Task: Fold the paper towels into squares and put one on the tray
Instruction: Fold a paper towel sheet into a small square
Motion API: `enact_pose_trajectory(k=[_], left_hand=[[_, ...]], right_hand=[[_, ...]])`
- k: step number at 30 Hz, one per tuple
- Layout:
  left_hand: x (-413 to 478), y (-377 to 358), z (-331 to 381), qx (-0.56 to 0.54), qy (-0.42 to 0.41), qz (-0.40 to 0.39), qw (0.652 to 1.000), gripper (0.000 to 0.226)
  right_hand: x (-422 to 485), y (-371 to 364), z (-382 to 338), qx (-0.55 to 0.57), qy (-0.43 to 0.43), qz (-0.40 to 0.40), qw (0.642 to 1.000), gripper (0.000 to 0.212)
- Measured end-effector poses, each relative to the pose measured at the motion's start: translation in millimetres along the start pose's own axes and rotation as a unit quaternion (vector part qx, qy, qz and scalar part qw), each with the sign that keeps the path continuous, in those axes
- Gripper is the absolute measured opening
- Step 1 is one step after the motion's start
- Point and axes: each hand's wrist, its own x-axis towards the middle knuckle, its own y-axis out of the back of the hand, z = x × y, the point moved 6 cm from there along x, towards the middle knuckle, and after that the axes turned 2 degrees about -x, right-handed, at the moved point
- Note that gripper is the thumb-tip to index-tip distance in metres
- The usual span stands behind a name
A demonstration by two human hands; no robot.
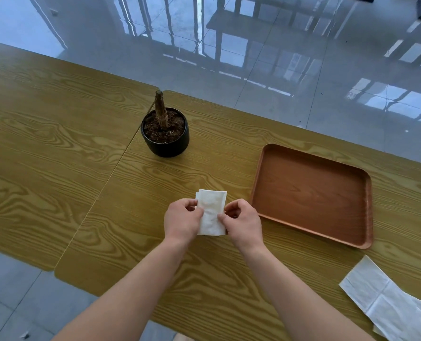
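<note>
White and softly crumpled, the folded paper towel (pixel 212 215) is between my two hands over the near part of the wooden table (pixel 57 143). I cannot tell whether it rests on the wood or is lifted a little off it. It is folded into a narrow oblong, longer away from me than across. At its far left corner the layers sit slightly out of line, so a second edge peeks out.

My left hand (pixel 182 219) pinches the towel's left edge, thumb on top and fingers curled in beside it. My right hand (pixel 242 220) grasps the right edge in the same way, thumb pressed onto the paper and fingers bent.

To the right of my right hand, near but not touching it, lies the reddish-brown tray (pixel 310 193), with rounded corners and a low raised rim. Its wood-grain floor shows from rim to rim, and the towel I hold is outside it, off its left side.

Beyond the towel stands a round black pot (pixel 170 148), just beside the seam where two tabletops meet. It holds dark soil (pixel 172 131) and one bare brown stem (pixel 160 110) that tilts slightly left.

At the near right, well apart from my hands, more paper towels (pixel 389 299) lie flat and creased, overlapping and partly cut off by the picture's edge. Past the table's far edge is a glossy grey tiled floor (pixel 278 57).
</note>
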Motion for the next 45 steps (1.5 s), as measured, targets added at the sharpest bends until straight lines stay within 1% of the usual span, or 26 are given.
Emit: enact_pose_trajectory(k=[4, 8, 11, 14, 18, 21, 23, 25, 27, 30, 33, 35, 37, 38, 42, 45], left_hand=[[7, 4, -1, 0.085, -0.034, 0.002, 0.996, 0.02], [7, 6, -6, 0.115, -0.055, -0.002, 0.992, 0.022], [7, 8, -7, 0.109, -0.058, 0.001, 0.992, 0.021], [9, 8, -6, 0.098, -0.055, 0.004, 0.994, 0.02], [12, 10, -7, 0.06, -0.048, 0.019, 0.997, 0.012], [16, 11, -6, 0.069, -0.051, 0.025, 0.996, 0.011], [17, 10, -7, 0.082, -0.057, 0.019, 0.995, 0.011], [15, 9, -7, 0.102, -0.077, 0.011, 0.992, 0.014], [13, 10, -8, 0.116, -0.092, 0.02, 0.989, 0.02], [16, 14, -10, 0.116, -0.069, 0.042, 0.99, 0.03], [20, 10, -6, 0.13, -0.055, 0.04, 0.989, 0.034], [20, 4, -2, 0.133, -0.05, 0.026, 0.989, 0.027], [21, -1, 1, 0.143, -0.054, 0.004, 0.988, 0.014], [21, -3, 2, 0.15, -0.058, -0.007, 0.987, 0.011], [18, -8, -2, 0.166, -0.063, -0.042, 0.983, 0.012], [13, -9, -6, 0.175, -0.069, -0.048, 0.981, 0.008]], right_hand=[[4, -7, -3, -0.074, 0.03, 0.015, 0.997, 0.014], [5, -7, -2, -0.106, 0.034, 0.019, 0.994, 0.013], [5, -6, -3, -0.116, 0.035, 0.015, 0.993, 0.013], [5, -5, -6, -0.108, 0.042, 0.032, 0.993, 0.013], [5, -8, -10, -0.091, 0.042, 0.039, 0.994, 0.015], [6, -12, -6, -0.078, 0.021, 0.017, 0.997, 0.016], [6, -13, -3, -0.085, 0.019, 0.018, 0.996, 0.016], [6, -11, -3, -0.102, 0.025, 0.024, 0.994, 0.015], [5, -9, -2, -0.108, 0.028, 0.026, 0.993, 0.015], [4, -5, 1, -0.12, 0.031, 0.032, 0.992, 0.014], [3, -6, 1, -0.144, 0.036, 0.033, 0.988, 0.012], [3, -8, 0, -0.144, 0.036, 0.029, 0.989, 0.012], [3, -10, 1, -0.121, 0.022, 0.022, 0.992, 0.011], [2, -10, 3, -0.109, 0.012, 0.019, 0.994, 0.012], [-4, -3, 15, -0.076, -0.017, 0.016, 0.997, 0.017], [-10, -1, 24, -0.065, -0.028, 0.011, 0.997, 0.018]])
